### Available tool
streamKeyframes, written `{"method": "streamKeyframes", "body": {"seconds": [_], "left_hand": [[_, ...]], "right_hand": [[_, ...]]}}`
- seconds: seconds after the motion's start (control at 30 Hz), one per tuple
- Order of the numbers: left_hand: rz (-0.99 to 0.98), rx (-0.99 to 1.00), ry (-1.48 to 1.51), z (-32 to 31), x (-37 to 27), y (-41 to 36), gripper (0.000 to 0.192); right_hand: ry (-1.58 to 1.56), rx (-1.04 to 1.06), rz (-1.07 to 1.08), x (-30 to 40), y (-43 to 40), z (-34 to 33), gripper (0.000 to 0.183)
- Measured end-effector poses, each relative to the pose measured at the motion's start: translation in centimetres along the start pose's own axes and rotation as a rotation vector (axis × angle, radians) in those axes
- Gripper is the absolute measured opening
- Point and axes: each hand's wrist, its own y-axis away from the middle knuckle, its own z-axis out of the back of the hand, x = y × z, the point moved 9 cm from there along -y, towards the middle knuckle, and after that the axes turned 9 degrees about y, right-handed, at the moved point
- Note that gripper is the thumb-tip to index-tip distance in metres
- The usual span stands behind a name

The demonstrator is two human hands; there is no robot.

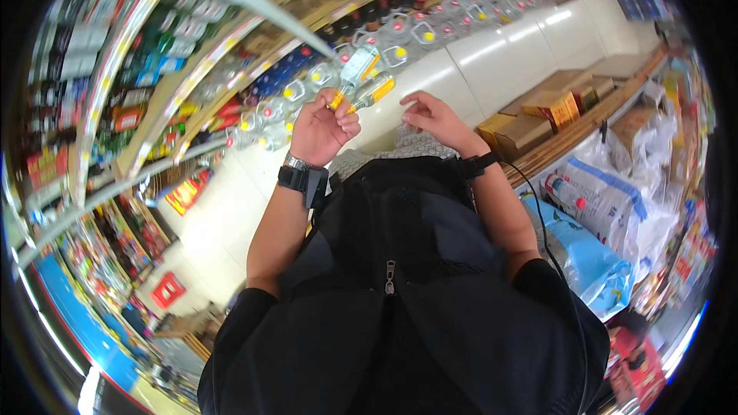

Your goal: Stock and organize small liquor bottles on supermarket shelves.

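My left hand grips two small transparent bottles by their necks, with their bases pointing away from me. The upper bottle has a pale label and an orange band. Just below it, the second bottle shows a yellow-orange label. My right hand hovers to the right of the bottles, holding nothing, its fingers apart and half curled. Beyond both hands, large transparent plastic jugs with red and yellow caps stand in rows on the floor along the shelving.
Store shelves packed with bottles curve along the left and far side. Cardboard boxes lie to the right beside a ledge bearing plastic-wrapped packs. A red plastic stool stands at lower left. A black cable runs from my right wrist.
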Motion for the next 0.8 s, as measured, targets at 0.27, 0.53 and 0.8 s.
{"method": "streamKeyframes", "body": {"seconds": [0.27,0.53,0.8], "left_hand": [[0.363,0.042,-0.194,-11.2,15.5,-17.3,0.014],[0.687,0.039,-0.459,-13.9,19.7,-30.6,0.012],[0.317,-0.102,-0.782,-8.1,9.6,-53.2,0.012]], "right_hand": [[-0.673,-0.282,-0.090,1.8,4.2,20.6,0.042],[-0.938,-0.718,-0.052,-5.4,5.5,32.9,0.028],[-1.099,-1.085,-0.209,-15.2,8.8,44.0,0.017]]}}
